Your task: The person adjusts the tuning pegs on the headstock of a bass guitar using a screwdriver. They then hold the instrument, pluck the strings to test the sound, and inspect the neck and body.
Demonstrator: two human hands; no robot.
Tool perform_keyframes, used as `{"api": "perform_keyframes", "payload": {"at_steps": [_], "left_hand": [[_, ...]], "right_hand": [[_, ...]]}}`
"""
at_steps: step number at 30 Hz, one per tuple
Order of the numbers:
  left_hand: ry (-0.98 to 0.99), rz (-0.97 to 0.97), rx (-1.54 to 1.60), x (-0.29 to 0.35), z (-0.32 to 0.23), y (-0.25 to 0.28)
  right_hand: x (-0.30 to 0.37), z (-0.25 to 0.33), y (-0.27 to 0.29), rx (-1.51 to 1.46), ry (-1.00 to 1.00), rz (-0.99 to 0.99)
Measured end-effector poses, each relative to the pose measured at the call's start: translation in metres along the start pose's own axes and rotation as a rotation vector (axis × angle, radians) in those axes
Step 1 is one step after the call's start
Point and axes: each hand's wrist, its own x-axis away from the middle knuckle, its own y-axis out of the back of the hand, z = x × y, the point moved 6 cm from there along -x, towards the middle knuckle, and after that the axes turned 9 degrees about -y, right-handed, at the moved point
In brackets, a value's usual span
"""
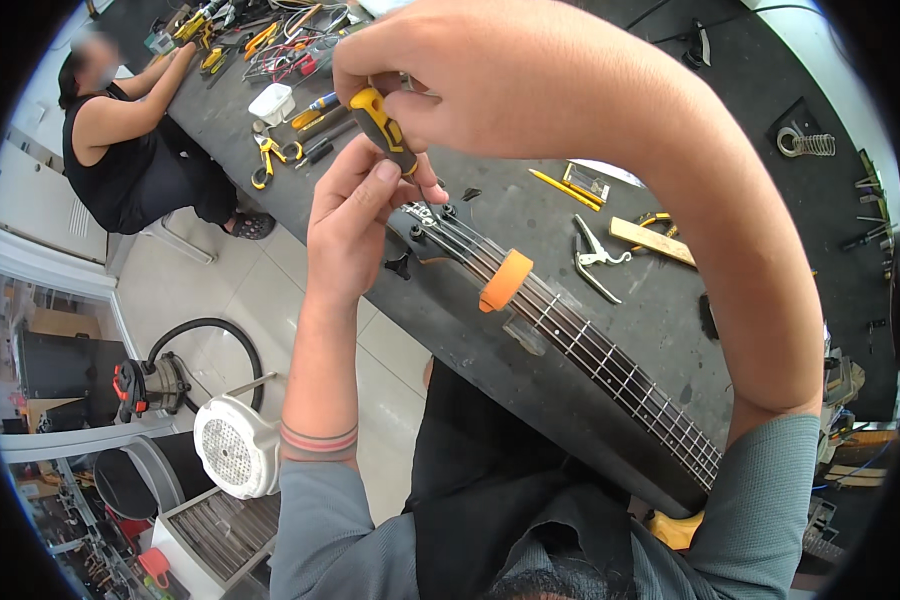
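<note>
My right hand (415, 65) is closed around the yellow-and-black handle of a screwdriver (382, 130), reaching over from above. Thumb and fingers of my left hand (345, 225) pinch the same screwdriver low down, where handle meets shaft. Its shaft points down at the headstock (425, 216) of a stringed instrument that looks like a bass guitar; my fingers partly cover the headstock, and I cannot make out what the tip touches. The fretted neck (610, 360) runs diagonally toward the lower right. An orange band (508, 280) wraps the neck and strings near the headstock.
Silver-handled pliers (597, 258), a wooden strip (652, 242) and a yellow pencil (564, 190) lie beyond the neck. Yellow-handled cutters (266, 160), a white tub (271, 104) and cables (295, 45) lie farther left. Another person (120, 140) sits at the bench's far left.
</note>
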Motion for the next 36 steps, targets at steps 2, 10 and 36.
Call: {"api": "perform_keyframes", "payload": {"at_steps": [2,10,36], "left_hand": [[0.007,0.0,0.04,0.0,0.003,-0.002],[-0.109,-0.083,0.075,-0.003,0.006,-0.014],[-0.104,-0.05,0.229,0.0,0.015,-0.011]], "right_hand": [[-0.004,0.003,0.001,0.009,-0.029,0.079],[-0.008,0.005,-0.012,0.416,0.222,-0.104],[0.0,0.009,-0.003,0.273,0.113,-0.082]]}}
